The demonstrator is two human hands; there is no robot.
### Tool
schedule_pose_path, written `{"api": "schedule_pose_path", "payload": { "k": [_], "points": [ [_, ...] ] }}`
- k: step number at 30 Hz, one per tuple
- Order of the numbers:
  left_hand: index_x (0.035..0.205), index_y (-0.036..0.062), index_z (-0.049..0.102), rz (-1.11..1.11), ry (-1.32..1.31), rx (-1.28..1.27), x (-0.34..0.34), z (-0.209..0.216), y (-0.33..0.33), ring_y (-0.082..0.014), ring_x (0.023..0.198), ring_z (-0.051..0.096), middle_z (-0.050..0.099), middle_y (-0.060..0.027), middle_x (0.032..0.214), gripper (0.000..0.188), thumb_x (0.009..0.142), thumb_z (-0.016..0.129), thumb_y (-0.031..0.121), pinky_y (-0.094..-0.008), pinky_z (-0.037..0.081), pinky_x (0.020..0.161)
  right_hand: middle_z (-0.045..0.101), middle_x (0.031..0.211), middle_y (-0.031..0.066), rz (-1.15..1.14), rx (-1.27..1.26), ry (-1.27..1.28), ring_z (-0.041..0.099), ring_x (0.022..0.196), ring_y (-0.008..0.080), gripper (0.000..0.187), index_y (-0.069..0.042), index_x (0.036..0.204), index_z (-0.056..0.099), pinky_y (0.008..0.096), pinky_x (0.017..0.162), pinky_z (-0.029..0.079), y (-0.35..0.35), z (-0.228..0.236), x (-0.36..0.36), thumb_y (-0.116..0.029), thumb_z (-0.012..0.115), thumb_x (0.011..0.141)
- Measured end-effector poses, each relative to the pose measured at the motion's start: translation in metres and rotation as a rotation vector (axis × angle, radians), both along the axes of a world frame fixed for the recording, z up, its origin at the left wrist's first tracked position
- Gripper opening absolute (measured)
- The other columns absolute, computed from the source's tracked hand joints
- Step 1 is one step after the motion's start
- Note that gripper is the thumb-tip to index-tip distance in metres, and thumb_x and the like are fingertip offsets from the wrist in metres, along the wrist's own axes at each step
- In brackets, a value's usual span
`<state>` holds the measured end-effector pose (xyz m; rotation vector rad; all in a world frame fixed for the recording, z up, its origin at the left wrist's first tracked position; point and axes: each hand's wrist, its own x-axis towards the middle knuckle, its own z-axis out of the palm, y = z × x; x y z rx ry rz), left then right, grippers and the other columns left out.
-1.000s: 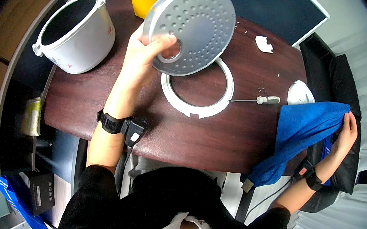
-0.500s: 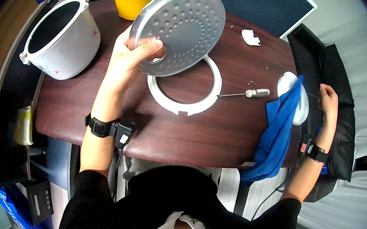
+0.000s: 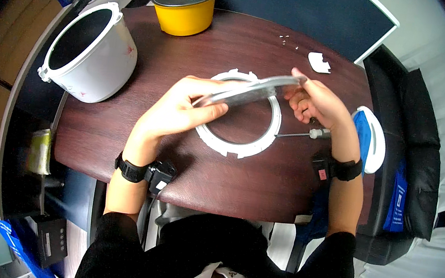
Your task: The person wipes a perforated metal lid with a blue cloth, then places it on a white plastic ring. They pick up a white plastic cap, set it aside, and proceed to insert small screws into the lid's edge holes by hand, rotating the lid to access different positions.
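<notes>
Both hands, left hand [image 3: 181, 113] and right hand [image 3: 316, 103], hold a metal disc [image 3: 251, 89] edge-on just above the white ring [image 3: 243, 147] on the tabletop [image 3: 218, 172].

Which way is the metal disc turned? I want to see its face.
Nearly flat, edge-on: the metal disc shows only its rim, between left hand and right hand.

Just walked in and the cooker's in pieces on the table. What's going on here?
A person holds a round metal plate almost flat in both hands, the left hand at one edge and the right hand at the other. It hangs just above a white ring lying on the table. A screwdriver lies beside the ring. The white cooker body and a yellow pot stand further back.
</notes>
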<state>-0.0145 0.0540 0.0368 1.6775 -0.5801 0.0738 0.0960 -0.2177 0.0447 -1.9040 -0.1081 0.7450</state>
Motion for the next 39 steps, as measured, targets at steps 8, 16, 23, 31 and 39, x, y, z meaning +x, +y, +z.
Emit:
{"api": "schedule_pose_path", "payload": {
  "k": [8, 16, 23, 31, 39],
  "points": [
    [0.119, 0.0061, 0.066, 0.017, -0.246, 0.312, 0.026, -0.009, 0.022, -0.0352, 0.133, 0.042, 0.061, -0.0145, 0.128, 0.053, 0.068, 0.074, 0.018, -0.0463, 0.032, 0.111, 0.050, 0.061, 0.0000, 0.126, 0.200, 0.027, 0.048, 0.049, 0.0095, 0.030, -0.006, 0.073, 0.058, 0.0244, 0.043, 0.036, -0.007, -0.021, 0.005, -0.029, 0.057, 0.092],
    [0.145, 0.0001, 0.033, 0.235, 0.091, 0.082, 0.033, -0.033, 0.027, -0.0279, 0.125, 0.051, 0.055, -0.0201, 0.130, 0.077, 0.076, 0.067, -0.002, -0.0368, 0.042, 0.106, 0.051, 0.062, -0.0003, 0.136, 0.154, 0.030, 0.047, 0.045, 0.0062, 0.024, -0.004, 0.080, 0.056, 0.0197, 0.039, 0.038, -0.020, -0.026, 0.015, -0.023, 0.056, 0.095],
    [0.135, -0.0072, 0.040, 0.054, 0.635, -0.095, 0.040, -0.033, 0.040, -0.0185, 0.088, 0.067, 0.066, -0.0146, 0.105, 0.049, 0.087, 0.048, 0.001, -0.0304, 0.056, 0.081, 0.053, 0.063, 0.0001, 0.185, 0.046, 0.083, 0.051, 0.045, 0.0074, 0.025, -0.007, 0.077, 0.054, 0.0189, 0.040, 0.041, -0.028, -0.037, 0.021, -0.024, 0.058, 0.095],
    [0.102, -0.0062, 0.061, 0.143, 0.794, 0.111, 0.040, -0.040, 0.044, -0.0172, 0.060, 0.067, 0.068, -0.0116, 0.077, 0.021, 0.094, 0.057, 0.013, -0.0262, 0.058, 0.056, 0.052, 0.056, -0.0003, 0.231, -0.146, 0.081, 0.050, 0.042, 0.0079, 0.029, -0.003, 0.076, 0.059, 0.0207, 0.039, 0.040, -0.017, -0.047, 0.019, -0.028, 0.061, 0.092],
    [0.099, -0.0068, 0.056, 0.211, 0.765, 0.293, 0.041, -0.047, 0.045, -0.0182, 0.057, 0.067, 0.065, -0.0114, 0.071, 0.017, 0.091, 0.060, 0.007, -0.0283, 0.057, 0.050, 0.049, 0.050, -0.0025, 0.286, -0.159, 0.081, 0.044, 0.037, 0.0059, 0.029, -0.004, 0.076, 0.062, 0.0213, 0.035, 0.033, -0.012, -0.067, 0.020, -0.026, 0.060, 0.093]
  ]
}}
